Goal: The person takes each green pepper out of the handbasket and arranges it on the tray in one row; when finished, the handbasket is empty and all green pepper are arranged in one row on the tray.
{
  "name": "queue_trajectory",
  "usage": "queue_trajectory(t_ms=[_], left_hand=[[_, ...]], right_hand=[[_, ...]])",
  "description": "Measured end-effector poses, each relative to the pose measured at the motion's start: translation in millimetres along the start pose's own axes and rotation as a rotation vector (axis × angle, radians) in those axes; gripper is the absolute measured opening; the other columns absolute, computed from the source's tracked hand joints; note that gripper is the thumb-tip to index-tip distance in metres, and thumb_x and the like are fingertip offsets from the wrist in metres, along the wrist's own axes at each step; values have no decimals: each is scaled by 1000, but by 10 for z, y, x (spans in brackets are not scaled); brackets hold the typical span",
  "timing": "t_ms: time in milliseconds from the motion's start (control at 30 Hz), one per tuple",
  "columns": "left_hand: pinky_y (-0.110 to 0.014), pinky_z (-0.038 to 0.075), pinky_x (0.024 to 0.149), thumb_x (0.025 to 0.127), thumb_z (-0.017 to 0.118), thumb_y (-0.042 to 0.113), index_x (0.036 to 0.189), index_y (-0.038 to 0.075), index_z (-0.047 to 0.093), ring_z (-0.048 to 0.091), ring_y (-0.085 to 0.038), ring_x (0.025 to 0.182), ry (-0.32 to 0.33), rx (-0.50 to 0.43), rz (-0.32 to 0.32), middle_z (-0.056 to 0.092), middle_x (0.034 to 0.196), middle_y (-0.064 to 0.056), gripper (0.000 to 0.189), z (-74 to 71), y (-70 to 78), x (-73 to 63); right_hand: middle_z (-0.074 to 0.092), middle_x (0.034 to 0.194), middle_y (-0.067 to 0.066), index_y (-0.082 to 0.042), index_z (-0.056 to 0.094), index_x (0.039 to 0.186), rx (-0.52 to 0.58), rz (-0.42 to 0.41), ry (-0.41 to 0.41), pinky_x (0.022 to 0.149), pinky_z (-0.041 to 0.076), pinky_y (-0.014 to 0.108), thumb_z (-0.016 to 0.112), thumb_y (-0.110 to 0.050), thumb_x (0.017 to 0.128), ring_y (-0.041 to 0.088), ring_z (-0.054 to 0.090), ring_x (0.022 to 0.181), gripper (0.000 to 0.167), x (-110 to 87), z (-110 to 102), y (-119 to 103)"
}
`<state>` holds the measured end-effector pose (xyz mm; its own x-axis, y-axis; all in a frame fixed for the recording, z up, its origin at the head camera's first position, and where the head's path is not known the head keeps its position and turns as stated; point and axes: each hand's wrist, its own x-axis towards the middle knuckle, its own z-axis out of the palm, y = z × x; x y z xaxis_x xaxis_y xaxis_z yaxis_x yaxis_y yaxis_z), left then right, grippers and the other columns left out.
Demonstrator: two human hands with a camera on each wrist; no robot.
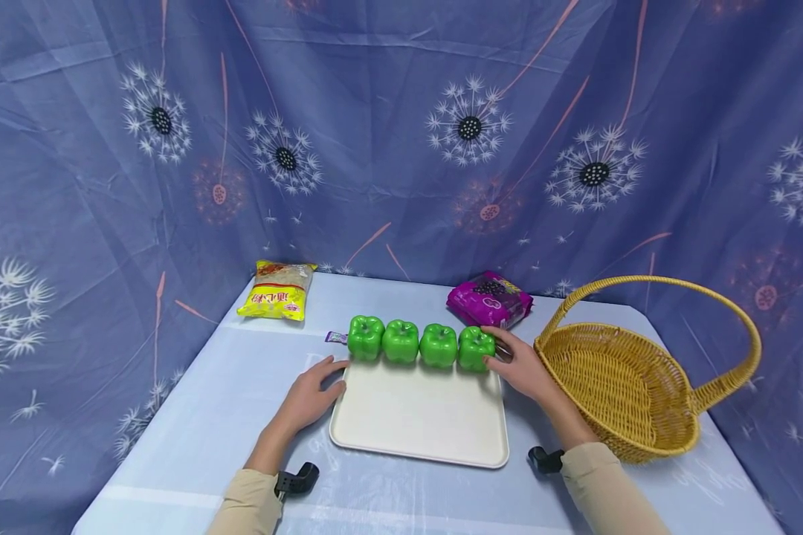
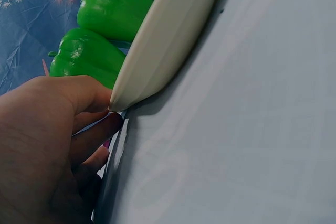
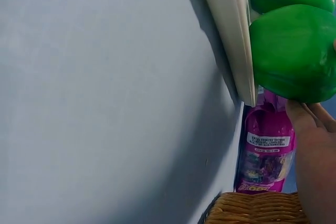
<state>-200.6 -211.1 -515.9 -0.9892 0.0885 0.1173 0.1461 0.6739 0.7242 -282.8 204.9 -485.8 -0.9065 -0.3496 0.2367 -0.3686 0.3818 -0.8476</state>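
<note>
Several green bell peppers [image 1: 401, 342] stand side by side in a row along the far edge of a cream rectangular tray [image 1: 418, 416]. My right hand [image 1: 523, 368] grips the rightmost bell pepper [image 1: 476, 349], its thumb on the near side and fingers behind. In the right wrist view that pepper [image 3: 294, 53] hides part of the fingers. My left hand [image 1: 314, 392] rests at the tray's left edge with relaxed fingers. In the left wrist view, a fingertip touches the tray's corner rim [image 2: 157, 51], and the other fingers lie just beyond it.
A wicker basket [image 1: 616, 438] with a tall handle stands right of my right arm. Behind the peppers lies a purple packet [image 1: 488, 299]; a yellow packet [image 1: 277, 291] sits at the back left. A small purple wrapped piece [image 1: 336, 337] lies left of the row.
</note>
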Motion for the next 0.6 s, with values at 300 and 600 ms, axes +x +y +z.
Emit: queue_trajectory(t_ms=[300, 600], left_hand=[[-58, 28, 107, 93, 62, 23, 134, 18, 59, 36, -39, 134, 2, -7, -4, 42, 145, -19, 41, 20, -9, 17], [-58, 28, 107, 94, 62, 24, 134, 18, 59, 36, -39, 134, 1, -2, -4, 42, 146, -18, 40, 15, -11, 31]], right_hand=[[43, 140, 23, 1, 45, 139, 26, -1, -16, 105, 35, 51, 67, 0, 87, 40, 42, 129, 57, -64, -16, -314], [39, 147, 15, -7, 39, 145, -123, -54, -1, 106, 34, 51, 73, -27, 87, 36, 34, 135, 70, -52, -58, -124]])
